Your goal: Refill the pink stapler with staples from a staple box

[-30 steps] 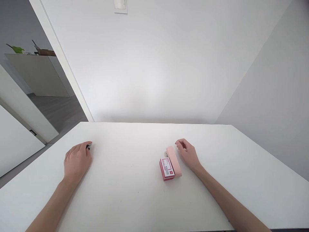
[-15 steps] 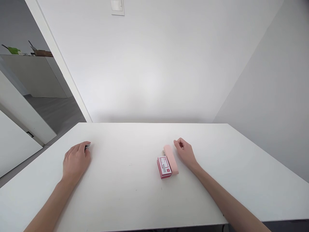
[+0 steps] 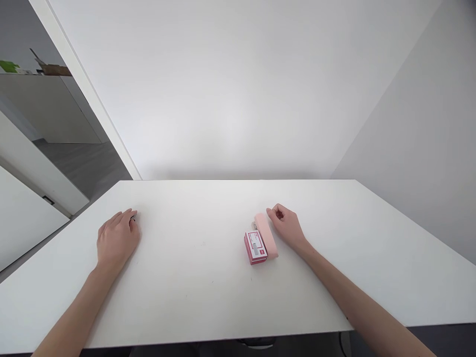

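On the left of the table my left hand (image 3: 118, 237) lies palm down, fingers curled over a small dark and silvery object (image 3: 133, 217). Only a sliver of it shows between thumb and fingers, so its kind is unclear. My right hand (image 3: 287, 225) rests on its side in a loose fist, with nothing visible inside the curl. Just left of that fist lies a pink stapler (image 3: 267, 237), slanted across the tabletop. Against the stapler's left side sits a small stack of red-and-white boxes (image 3: 256, 246). A small beige piece (image 3: 254, 225) shows behind the boxes, partly hidden.
The white table (image 3: 178, 297) runs up to a pale wall (image 3: 230, 89) at the back, with another wall on the right. At the left is a door opening, through which a cabinet (image 3: 44, 106) with several items on top is visible.
The camera view has shifted slightly downward, so the table and the things on it appear higher. Both hands, the stapler and the boxes keep their places on the table.
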A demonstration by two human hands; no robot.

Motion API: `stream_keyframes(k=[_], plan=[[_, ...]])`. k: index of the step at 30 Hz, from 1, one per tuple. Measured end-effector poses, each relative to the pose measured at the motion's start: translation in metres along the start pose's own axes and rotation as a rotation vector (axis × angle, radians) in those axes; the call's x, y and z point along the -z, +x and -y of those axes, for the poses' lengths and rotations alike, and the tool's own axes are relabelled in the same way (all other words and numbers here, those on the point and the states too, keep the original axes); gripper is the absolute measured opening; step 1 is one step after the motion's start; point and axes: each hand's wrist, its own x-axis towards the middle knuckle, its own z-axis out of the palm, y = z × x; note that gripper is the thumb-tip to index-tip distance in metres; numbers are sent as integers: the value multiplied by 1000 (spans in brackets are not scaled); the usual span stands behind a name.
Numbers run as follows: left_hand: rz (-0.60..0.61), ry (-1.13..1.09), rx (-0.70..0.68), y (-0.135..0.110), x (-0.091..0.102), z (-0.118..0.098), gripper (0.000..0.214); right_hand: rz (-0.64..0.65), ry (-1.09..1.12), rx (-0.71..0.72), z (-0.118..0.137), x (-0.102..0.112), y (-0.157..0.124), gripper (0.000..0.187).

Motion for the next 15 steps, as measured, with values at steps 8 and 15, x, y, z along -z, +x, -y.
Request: stream_keyframes(k=[8,15], plan=[[-46,-127,-462,-18,1,-36,39,36,22,22,6,0,-2,42],[342,-395,-617,-68,1,-133,58,51,26,52,5,1,-1,43]])
